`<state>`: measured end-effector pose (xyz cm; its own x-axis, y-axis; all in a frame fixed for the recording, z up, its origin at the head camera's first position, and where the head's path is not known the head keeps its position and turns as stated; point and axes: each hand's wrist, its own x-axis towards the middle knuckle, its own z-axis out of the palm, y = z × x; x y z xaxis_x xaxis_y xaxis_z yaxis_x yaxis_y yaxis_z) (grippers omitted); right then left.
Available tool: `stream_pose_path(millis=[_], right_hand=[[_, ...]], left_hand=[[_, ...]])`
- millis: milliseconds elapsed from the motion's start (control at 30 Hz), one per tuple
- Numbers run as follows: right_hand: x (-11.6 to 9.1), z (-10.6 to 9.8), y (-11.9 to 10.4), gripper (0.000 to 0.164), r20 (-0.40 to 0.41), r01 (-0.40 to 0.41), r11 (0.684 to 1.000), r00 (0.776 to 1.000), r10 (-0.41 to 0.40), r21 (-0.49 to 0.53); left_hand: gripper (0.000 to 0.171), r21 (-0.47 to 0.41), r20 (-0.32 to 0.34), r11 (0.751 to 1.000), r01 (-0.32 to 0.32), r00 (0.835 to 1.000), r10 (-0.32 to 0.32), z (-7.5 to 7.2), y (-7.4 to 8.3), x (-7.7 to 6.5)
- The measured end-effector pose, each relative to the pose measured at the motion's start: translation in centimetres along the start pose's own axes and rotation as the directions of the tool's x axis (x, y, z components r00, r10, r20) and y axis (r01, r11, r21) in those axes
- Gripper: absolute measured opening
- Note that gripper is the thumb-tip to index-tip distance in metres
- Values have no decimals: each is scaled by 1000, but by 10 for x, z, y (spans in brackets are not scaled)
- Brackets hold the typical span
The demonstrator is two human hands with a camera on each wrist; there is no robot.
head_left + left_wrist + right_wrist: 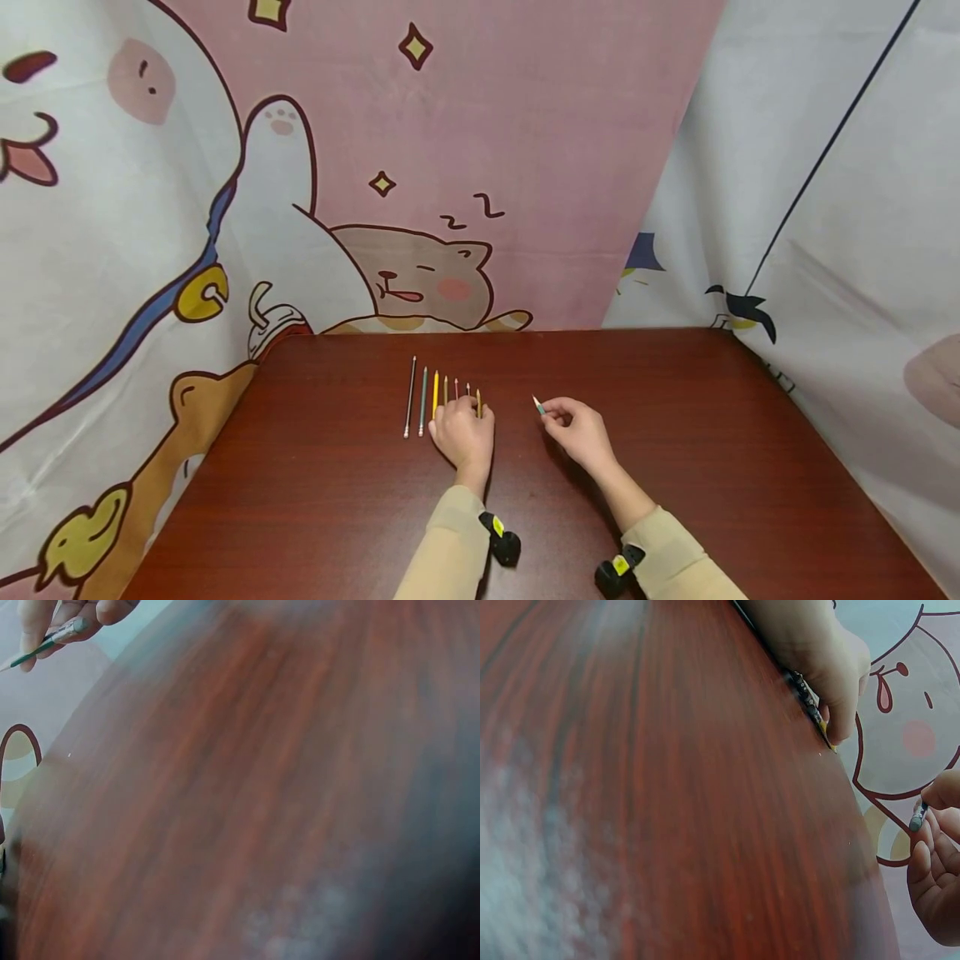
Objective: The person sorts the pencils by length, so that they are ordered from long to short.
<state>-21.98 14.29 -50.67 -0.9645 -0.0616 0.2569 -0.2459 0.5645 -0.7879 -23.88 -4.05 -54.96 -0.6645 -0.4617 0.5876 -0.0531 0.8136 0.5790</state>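
A row of several pencils of stepped lengths lies on the table, among them a dark pencil [410, 396], a green pencil [423, 400] and a yellow pencil [436, 393]. My left hand [463, 433] covers the lower parts of the row's right side. Between its thumb and forefinger it pinches a yellow-brown pencil [479, 403] at the right end. Apart from the row, my right hand [579, 429] holds a short green pencil [538, 406] above the table, point outward. The right wrist view shows this pencil's blunt end [918, 817] between the fingers.
The reddish-brown wooden table [337, 517] reaches back to a printed cloth [525, 167] with cartoon animals. A white cloth [847, 208] hangs along the right side. Black camera units are strapped to both wrists.
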Motion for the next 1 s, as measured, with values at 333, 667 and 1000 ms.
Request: stream_pose_path(millis=[333,667,1000], right_hand=[[-1,2,1,13,1,-10,1000,1000,10,11],[0,7,3,13,6,-28,999,1000,28,18],[4,13,0,11,16,-67,998,998,67,8]], left_hand=[[13,-48,-1,999,5,1000,-5,-2,-1,-3],[12,-167,-100,986,-22,995,5,-15,-5,0],[8,-205,-76,978,-23,997,8,-33,-19,12]])
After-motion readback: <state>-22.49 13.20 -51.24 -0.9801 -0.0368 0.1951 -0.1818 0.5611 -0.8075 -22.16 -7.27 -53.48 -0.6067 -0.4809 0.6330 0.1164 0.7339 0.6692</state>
